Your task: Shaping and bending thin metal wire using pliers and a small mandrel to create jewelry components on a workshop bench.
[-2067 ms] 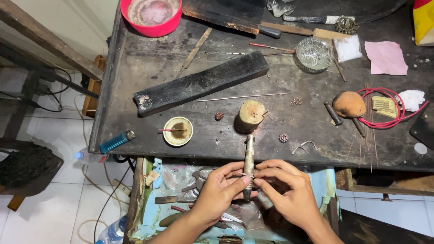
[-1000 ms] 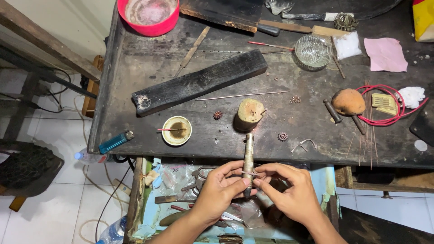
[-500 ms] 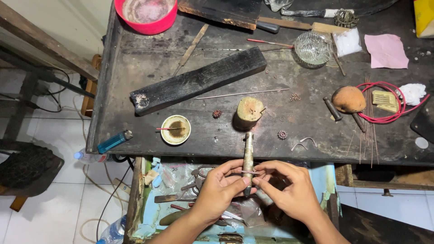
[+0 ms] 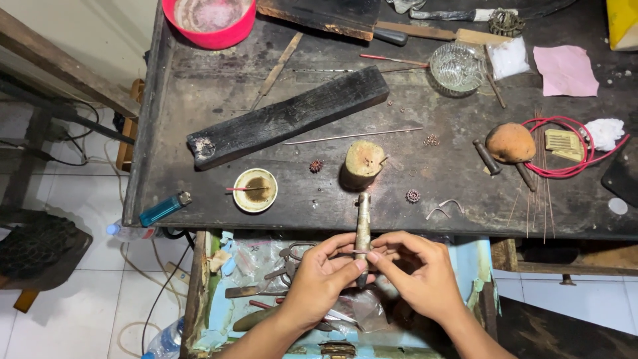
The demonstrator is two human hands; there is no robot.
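- slim, worn metal rod [image 4: 363, 229]: stands nearly upright at the near edge of the workbench, over the open drawer, its top just below the short wooden stump.
- left hand [image 4: 323, 279]: fingers curled, thumb and fingertips pinching the lower part of the rod.
- right hand [image 4: 419, 272]: fingers bent, thumb and forefinger pinched against the rod from the other side; what sits between them is too small to tell.
- short wooden stump [image 4: 362, 163]: upright on the bench, beyond the rod.
- dark, scuffed metal-topped workbench [image 4: 199, 179]: stained and scratched all over.
- long charred black wooden block [image 4: 289, 116]: lies slantwise, left of centre.
- small round cream dish [image 4: 255, 190]: left of the stump, a thin red stick across it.
- blue lighter [image 4: 164, 209]: at the bench's left near edge.
- red plastic bowl [image 4: 209, 21]: far left corner.
- clear glass bowl [image 4: 456, 67]: far side, right of centre.
- pink paper sheet [image 4: 565, 70]: beside it, further right.
- red cable loop [image 4: 571, 143]: right side, near a round brown wooden mallet [image 4: 510, 143].
- open light-blue drawer [image 4: 219, 299]: under the hands, holding pliers and loose tools.
- white tiled floor [image 4: 66, 312]: left of the bench, with trailing cables.
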